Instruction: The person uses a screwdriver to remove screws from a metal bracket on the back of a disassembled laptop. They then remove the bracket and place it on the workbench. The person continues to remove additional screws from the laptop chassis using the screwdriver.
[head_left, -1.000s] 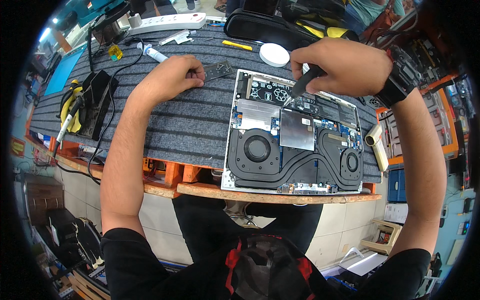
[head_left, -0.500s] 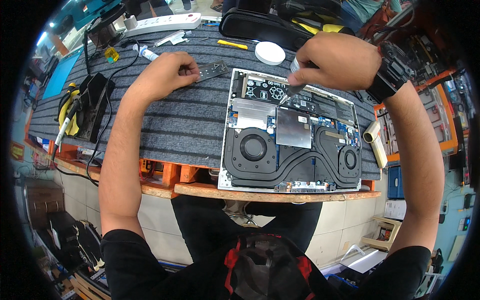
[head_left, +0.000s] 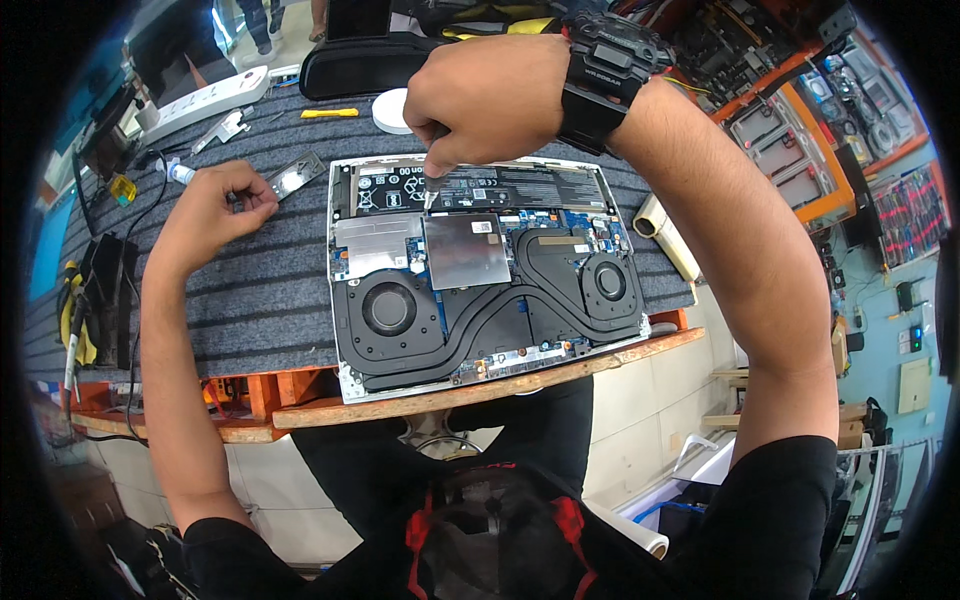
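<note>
A laptop base [head_left: 352, 388] lies with its bottom cover off, its battery [head_left: 540, 188] at the far side and two black fans nearer me. My right hand [head_left: 485, 105], reaching over from the far side, is closed round a screwdriver [head_left: 431, 190]. The driver's tip points down by the upper left corner of a square silver shield [head_left: 468, 255], at the battery's near edge. Off to the left, my left hand [head_left: 222, 210] hovers low over the ribbed mat with thumb and fingers drawn together. Anything between those fingertips is hidden. Just beyond them lies a small metal plate [head_left: 297, 177].
Behind the laptop are a round white lid [head_left: 391, 112], a yellow tool [head_left: 330, 113] and a black case [head_left: 350, 68]. A power strip [head_left: 205, 103] stands at the back left, cables near it. A cream roll [head_left: 667, 238] lies right of the laptop, by the wooden table edge [head_left: 480, 392].
The whole view has swung, so the bench sits further left in it. My right hand keeps the screwdriver at the same corner, now more upright. My left hand stays beside the metal plate.
</note>
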